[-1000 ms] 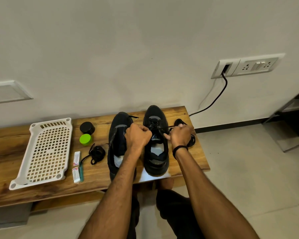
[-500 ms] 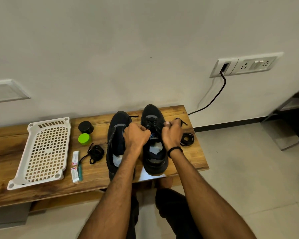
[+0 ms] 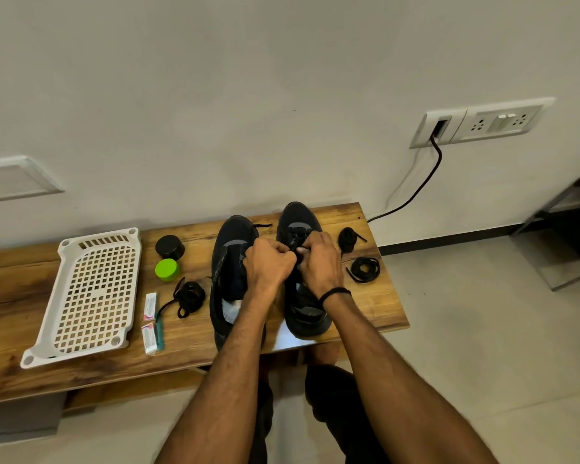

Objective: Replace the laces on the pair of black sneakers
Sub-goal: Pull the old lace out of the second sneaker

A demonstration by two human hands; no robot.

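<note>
"Two sneakers, you said. Where do they sit?"

"Head view, the only one I have. The left sneaker [image 3: 230,259] and the right sneaker [image 3: 298,216] stand side by side on a wooden bench [image 3: 379,309], toes toward the far wall, heels near me. Loose black laces lie on the bench: a flat coil [image 3: 365,269] and a knotted bundle [image 3: 349,237] to the right of the pair, and a tangled bundle [image 3: 190,298] to the left. Further left are a green lid [image 3: 167,269], a black jar [image 3: 169,246] and a white tray [image 3: 94,296]."

"And the hands?"

"Both are over the right sneaker's lacing. I have the left hand [image 3: 270,262] curled into a tight fist and the right hand [image 3: 320,262] with its fingers bent in, meeting the left. They look to be pinching the lace [image 3: 297,237] between them, though the fingers hide the exact grip."

"Which step is that?"

"I judge it as threading or tightening the lace through the right sneaker's eyelets. I cannot tell whether the left sneaker is laced, since my arm covers much of it. Next I would need to draw the lace end clear, even up both ends, then find the following eyelet. That calls for a fine pinch on a thin, limp tip."
</note>
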